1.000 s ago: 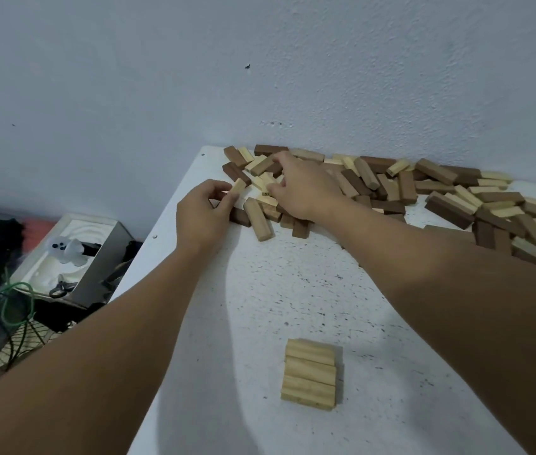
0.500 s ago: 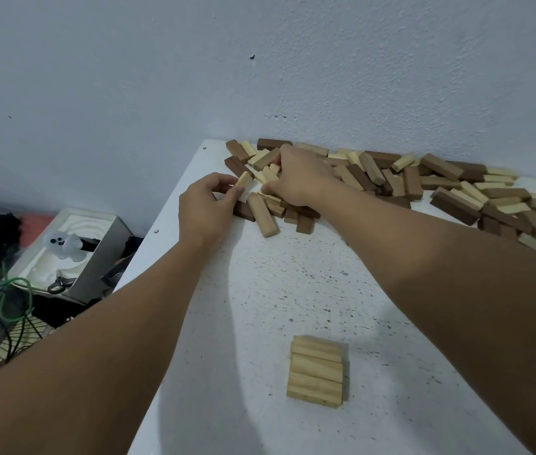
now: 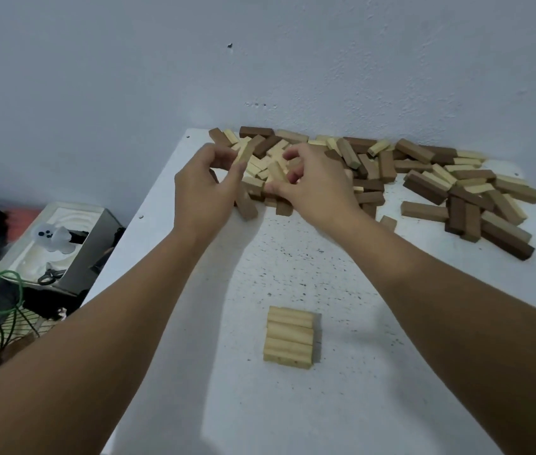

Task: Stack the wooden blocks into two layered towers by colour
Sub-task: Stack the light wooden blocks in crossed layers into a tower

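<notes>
A heap of light and dark wooden blocks (image 3: 424, 178) lies along the wall at the far edge of the white table (image 3: 292, 405). My left hand (image 3: 204, 192) pinches a light block (image 3: 244, 152) at the heap's left end. Beside it my right hand (image 3: 315, 185) grips another light block (image 3: 276, 170), lifted a little above the heap. Nearer to me, a flat layer of light blocks (image 3: 289, 337) lies side by side in the middle of the table.
The table's left edge runs close beside my left arm. Below it, on the left, stands a white box (image 3: 59, 247) with a small ghost figure (image 3: 53, 238), and green cable (image 3: 0, 290) among dark clutter. The wall rises right behind the heap.
Both hands have lifted slightly and drawn closer together, each bringing a light block up out of the heap. The camera view has shifted a little.
</notes>
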{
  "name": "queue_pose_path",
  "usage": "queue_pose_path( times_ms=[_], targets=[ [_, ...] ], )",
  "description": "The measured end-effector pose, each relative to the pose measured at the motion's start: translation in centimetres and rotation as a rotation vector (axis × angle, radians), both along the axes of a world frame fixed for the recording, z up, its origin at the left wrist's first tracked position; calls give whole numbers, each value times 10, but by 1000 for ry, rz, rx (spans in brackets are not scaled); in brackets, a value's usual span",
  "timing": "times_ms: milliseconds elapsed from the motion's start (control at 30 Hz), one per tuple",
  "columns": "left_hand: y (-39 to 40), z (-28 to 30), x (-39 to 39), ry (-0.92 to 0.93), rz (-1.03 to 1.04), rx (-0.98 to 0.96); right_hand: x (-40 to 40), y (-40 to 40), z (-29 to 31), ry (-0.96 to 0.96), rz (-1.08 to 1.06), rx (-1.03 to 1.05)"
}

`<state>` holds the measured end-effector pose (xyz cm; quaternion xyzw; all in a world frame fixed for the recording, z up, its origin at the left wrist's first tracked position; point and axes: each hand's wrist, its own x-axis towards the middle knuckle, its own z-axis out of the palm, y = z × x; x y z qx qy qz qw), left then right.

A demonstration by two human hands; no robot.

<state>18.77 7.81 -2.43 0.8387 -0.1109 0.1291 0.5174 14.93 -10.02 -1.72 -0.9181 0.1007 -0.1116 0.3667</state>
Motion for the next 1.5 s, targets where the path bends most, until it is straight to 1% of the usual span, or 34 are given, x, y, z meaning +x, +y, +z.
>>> queue_pose_path(
  times_ms=[100, 167, 300, 367, 533, 633, 833, 933, 1000, 1067, 1133, 1167, 1267, 1333, 1433, 1500],
  targets=[
    [-17, 9, -21, 109, -119, 95, -27, -8, -4, 22, 6, 52],
    [-31, 13, -38, 165, -183, 191, -47, -16, -4, 44, -7, 40],
    [-56, 20, -73, 246, -263, 309, -100, -42, -1, 96, -55, 48],
    [-70, 23, -94, 303, -313, 401, -131, -56, -2, 128, -60, 44],
    [-106, 21, -146, 339, -375, 636, -194, -88, -6, 256, -68, 14],
    [-121, 15, -174, 337, -373, 719, -222, -101, -9, 326, -44, 9],
    [-131, 15, -206, 345, -339, 713, -258, -107, -14, 331, -21, 114],
    [-122, 10, -216, 378, -343, 678, -269, -104, -17, 321, -16, 120],
    [-114, 3, -223, 387, -341, 618, -274, -102, -19, 310, -10, 130],
    [-109, -2, -228, 385, -337, 524, -279, -104, -22, 274, -12, 217],
    [-105, -6, -231, 377, -338, 445, -284, -106, -28, 200, -49, 311],
    [-104, -8, -232, 372, -339, 423, -287, -107, -31, 157, -88, 326],
    [-101, -11, -234, 354, -352, 420, -293, -104, -40, 51, -203, 277],
    [-99, -13, -233, 357, -369, 415, -295, -99, -45, 10, -225, 229],
    [-95, -15, -233, 411, -366, 310, -293, -96, -48, -28, -246, 140],
    [-94, -17, -235, 432, -361, 268, -292, -96, -46, -42, -275, 121]
  ],
)
